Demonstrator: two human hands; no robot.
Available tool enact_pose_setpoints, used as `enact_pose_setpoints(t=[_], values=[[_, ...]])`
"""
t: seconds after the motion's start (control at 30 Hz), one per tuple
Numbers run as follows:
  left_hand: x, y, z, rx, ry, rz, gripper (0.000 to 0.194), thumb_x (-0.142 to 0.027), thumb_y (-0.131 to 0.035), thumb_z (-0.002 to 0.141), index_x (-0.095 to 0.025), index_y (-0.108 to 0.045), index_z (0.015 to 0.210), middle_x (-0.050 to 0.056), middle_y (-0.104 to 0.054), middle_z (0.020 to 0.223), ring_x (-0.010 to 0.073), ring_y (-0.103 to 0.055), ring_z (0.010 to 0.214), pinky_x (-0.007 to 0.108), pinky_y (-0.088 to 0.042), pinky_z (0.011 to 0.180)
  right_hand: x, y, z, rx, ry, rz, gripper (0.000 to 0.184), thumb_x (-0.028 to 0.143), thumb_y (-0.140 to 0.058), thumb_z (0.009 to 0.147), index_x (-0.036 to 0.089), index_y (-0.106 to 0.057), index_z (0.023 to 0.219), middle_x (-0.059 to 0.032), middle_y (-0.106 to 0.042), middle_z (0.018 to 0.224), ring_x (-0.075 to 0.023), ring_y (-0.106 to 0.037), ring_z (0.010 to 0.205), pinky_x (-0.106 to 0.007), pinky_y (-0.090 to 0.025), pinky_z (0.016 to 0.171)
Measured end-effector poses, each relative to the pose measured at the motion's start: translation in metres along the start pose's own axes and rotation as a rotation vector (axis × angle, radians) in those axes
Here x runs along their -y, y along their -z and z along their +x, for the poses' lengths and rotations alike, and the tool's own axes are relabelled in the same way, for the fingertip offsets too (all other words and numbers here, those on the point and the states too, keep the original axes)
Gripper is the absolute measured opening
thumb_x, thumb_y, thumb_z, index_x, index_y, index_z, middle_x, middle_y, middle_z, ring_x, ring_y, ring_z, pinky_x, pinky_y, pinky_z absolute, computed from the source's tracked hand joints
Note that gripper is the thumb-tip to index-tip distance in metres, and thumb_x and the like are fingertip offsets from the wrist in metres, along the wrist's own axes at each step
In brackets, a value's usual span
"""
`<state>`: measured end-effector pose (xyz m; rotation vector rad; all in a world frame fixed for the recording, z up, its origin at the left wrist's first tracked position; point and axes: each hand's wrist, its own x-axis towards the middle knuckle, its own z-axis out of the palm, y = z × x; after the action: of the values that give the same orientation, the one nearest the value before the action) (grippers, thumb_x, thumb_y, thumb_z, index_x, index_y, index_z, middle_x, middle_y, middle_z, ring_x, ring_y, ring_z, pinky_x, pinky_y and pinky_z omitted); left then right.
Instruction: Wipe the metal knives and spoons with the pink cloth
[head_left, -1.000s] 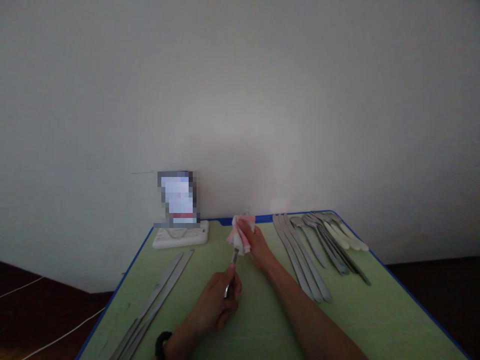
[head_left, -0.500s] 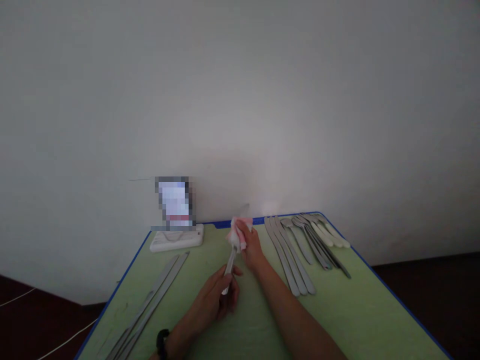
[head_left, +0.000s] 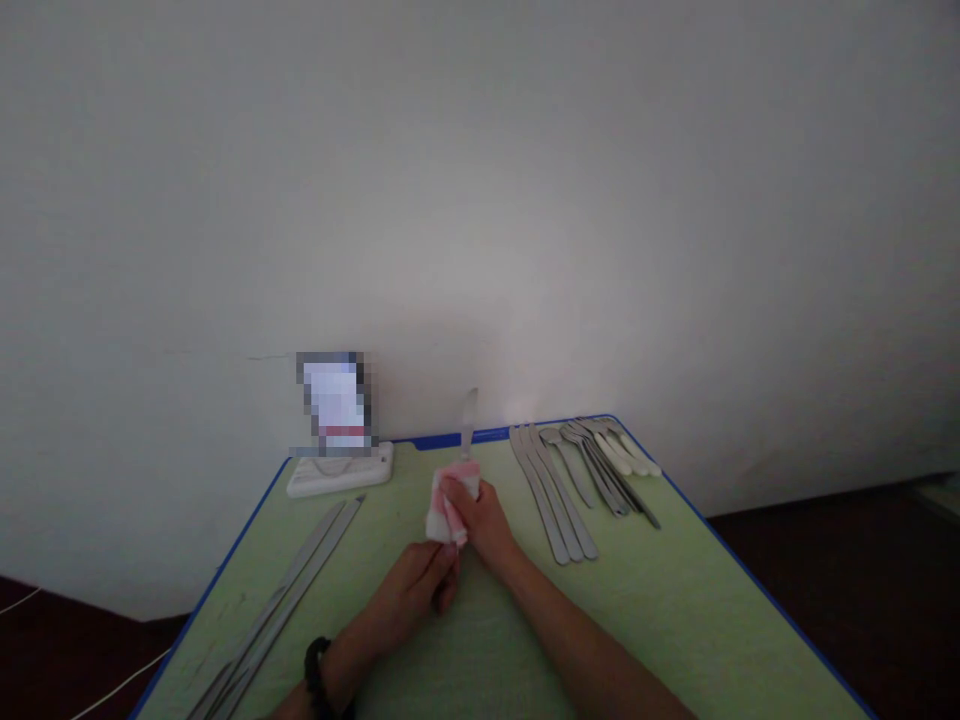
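A table knife [head_left: 469, 420] points up and away from me over the middle of the table, its blade bare above a cloth. My left hand [head_left: 424, 580] is closed round the lower end of its handle, which is mostly hidden. My right hand [head_left: 480, 515] presses a folded pink and white cloth [head_left: 454, 505] round the handle, just below the blade. To the right of my hands lie several pieces of cutlery, nearest of them a row of table knives [head_left: 551, 500].
Past those knives lie spoons [head_left: 577, 470] and some white-handled cutlery [head_left: 626, 455]. More knives [head_left: 292, 590] lie along the left side of the green table [head_left: 480, 660]. A blurred lit screen [head_left: 336, 400] stands on a white base [head_left: 341, 470] by the wall.
My right hand has slid the cloth down the knife from the blade to the handle, close to my left hand. More of the blade now shows. The view has shifted slightly to the right.
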<state>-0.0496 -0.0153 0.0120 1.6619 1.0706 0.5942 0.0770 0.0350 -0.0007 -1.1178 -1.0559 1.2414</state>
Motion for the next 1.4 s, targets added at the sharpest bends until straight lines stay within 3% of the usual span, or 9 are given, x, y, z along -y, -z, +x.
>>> enact_pose_setpoints(t=[0.3, 0.5, 0.67, 0.8, 0.87, 0.97, 1.13, 1.3, 1.4], values=[[0.002, 0.001, -0.003, 0.104, -0.042, 0.093, 0.049, -0.047, -0.029, 0.091, -0.021, -0.043, 0.051, -0.002, -0.044, 0.049, 0.0129, -0.043, 0.051, 0.024, -0.036, 0.059, 0.005, 0.004, -0.033, -0.022, 0.057, -0.128, 0.032, 0.045, -0.059, 0.076, 0.016, -0.059, 0.063, 0.0004, -0.053, 0.057, -0.0112, -0.043, 0.052, -0.024, -0.035, 0.05], [-0.004, -0.006, -0.011, 0.104, -0.181, 0.391, 0.038, -0.034, -0.034, 0.092, -0.02, -0.043, 0.057, -0.001, -0.047, 0.056, 0.0133, -0.04, 0.053, 0.026, -0.032, 0.059, 0.014, 0.012, -0.011, -0.068, 0.038, -0.18, 0.036, 0.046, -0.059, 0.074, 0.018, -0.056, 0.051, 0.0012, -0.049, 0.046, -0.0114, -0.04, 0.046, -0.025, -0.032, 0.047], [-0.009, -0.009, -0.016, 0.11, -0.271, 0.495, 0.033, -0.03, -0.036, 0.09, -0.02, -0.05, 0.062, -0.001, -0.049, 0.056, 0.0136, -0.043, 0.052, 0.026, -0.033, 0.06, 0.026, 0.03, 0.009, -0.217, 0.039, -0.15, 0.041, 0.049, -0.058, 0.073, 0.02, -0.05, 0.046, 0.0033, -0.043, 0.041, -0.0115, -0.038, 0.043, -0.026, -0.031, 0.048], [-0.004, -0.012, -0.013, 0.103, -0.177, 0.183, 0.023, -0.029, -0.036, 0.087, -0.018, -0.056, 0.084, -0.001, -0.058, 0.062, 0.0149, -0.052, 0.056, 0.024, -0.039, 0.059, 0.023, 0.023, -0.008, -0.212, 0.027, -0.091, 0.036, 0.049, -0.056, 0.072, 0.019, -0.051, 0.053, 0.0034, -0.045, 0.045, -0.0118, -0.039, 0.046, -0.025, -0.031, 0.046], [0.0, -0.015, -0.011, 0.038, -0.07, 0.084, 0.03, -0.032, -0.03, 0.09, -0.018, -0.054, 0.078, -0.001, -0.056, 0.057, 0.0151, -0.052, 0.053, 0.024, -0.04, 0.056, 0.019, 0.012, -0.019, -0.169, 0.034, -0.089, 0.034, 0.047, -0.056, 0.072, 0.019, -0.052, 0.054, 0.0027, -0.046, 0.048, -0.0117, -0.039, 0.048, -0.025, -0.031, 0.047], [0.001, -0.021, -0.009, -0.064, -0.023, 0.236, 0.035, -0.036, -0.027, 0.093, -0.018, -0.053, 0.077, 0.003, -0.057, 0.058, 0.0175, -0.054, 0.055, 0.027, -0.041, 0.059, 0.018, 0.0, -0.024, -0.169, 0.035, -0.108, 0.03, 0.042, -0.056, 0.072, 0.018, -0.054, 0.054, 0.0015, -0.049, 0.05, -0.0115, -0.04, 0.049, -0.025, -0.031, 0.047], [-0.01, -0.029, -0.01, -0.066, -0.002, 0.575, 0.029, -0.024, -0.027, 0.093, -0.017, -0.049, 0.111, 0.011, -0.07, 0.087, 0.0228, -0.066, 0.07, 0.03, -0.043, 0.065, 0.032, 0.013, -0.005, -0.268, 0.084, -0.301, 0.035, 0.039, -0.053, 0.075, 0.021, -0.047, 0.045, 0.0016, -0.045, 0.043, -0.0129, -0.039, 0.045, -0.027, -0.028, 0.046], [-0.01, -0.034, -0.012, -0.078, -0.035, 0.632, 0.027, -0.027, -0.027, 0.095, -0.017, -0.051, 0.104, 0.012, -0.07, 0.081, 0.0249, -0.067, 0.071, 0.031, -0.045, 0.066, 0.051, 0.035, 0.02, -0.456, 0.074, -0.299, 0.042, 0.043, -0.048, 0.079, 0.023, -0.044, 0.043, 0.0025, -0.04, 0.038, -0.0141, -0.037, 0.041, -0.029, -0.026, 0.045], [-0.006, -0.033, -0.012, -0.089, -0.043, 0.583, 0.027, -0.028, -0.027, 0.096, -0.018, -0.05, 0.103, 0.01, -0.07, 0.077, 0.0241, -0.067, 0.068, 0.03, -0.044, 0.064, 0.05, 0.034, 0.022, -0.45, 0.105, -0.326, 0.044, 0.044, -0.046, 0.081, 0.023, -0.044, 0.043, 0.0022, -0.04, 0.039, -0.0141, -0.037, 0.042, -0.029, -0.026, 0.046]])
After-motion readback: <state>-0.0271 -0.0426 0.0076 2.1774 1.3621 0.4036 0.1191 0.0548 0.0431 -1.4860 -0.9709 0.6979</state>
